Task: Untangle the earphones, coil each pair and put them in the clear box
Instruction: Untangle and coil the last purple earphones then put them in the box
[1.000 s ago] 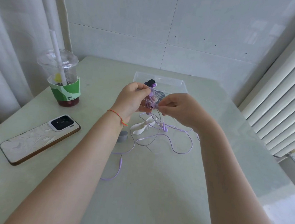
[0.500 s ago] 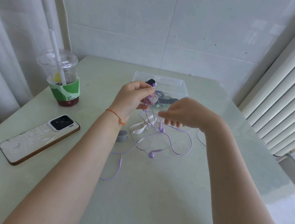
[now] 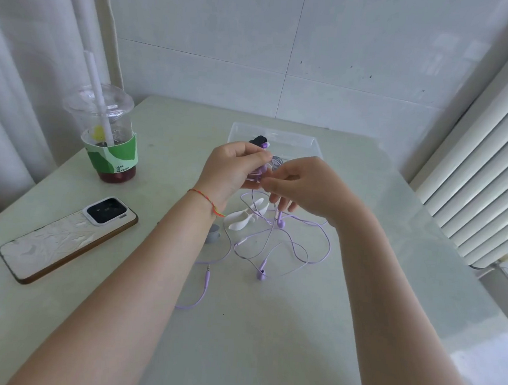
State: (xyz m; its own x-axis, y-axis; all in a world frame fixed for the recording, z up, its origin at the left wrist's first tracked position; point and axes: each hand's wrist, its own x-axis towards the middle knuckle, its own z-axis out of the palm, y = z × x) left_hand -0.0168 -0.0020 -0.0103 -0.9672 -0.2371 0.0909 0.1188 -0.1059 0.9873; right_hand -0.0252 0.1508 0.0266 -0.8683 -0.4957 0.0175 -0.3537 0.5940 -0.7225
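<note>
Head view: purple earphones (image 3: 268, 242) are pinched by both hands, left hand (image 3: 233, 168) and right hand (image 3: 303, 184), above the desk (image 3: 235, 342) before the clear box (image 3: 308, 142); loops should be wound evenly, slack fed slowly.

- Pale green table (image 3: 265, 345)
- Clear box (image 3: 314, 144) lies at its far middle
- Purple earphones (image 3: 275, 251), white clip (image 3: 244, 220) just nearer than the box
- Phone (image 3: 66, 238), drink cup (image 3: 111, 138) left of the box

Phone (image 3: 66, 238) left of earphones (image 3: 275, 248); box (image 3: 314, 142) behind.
</note>
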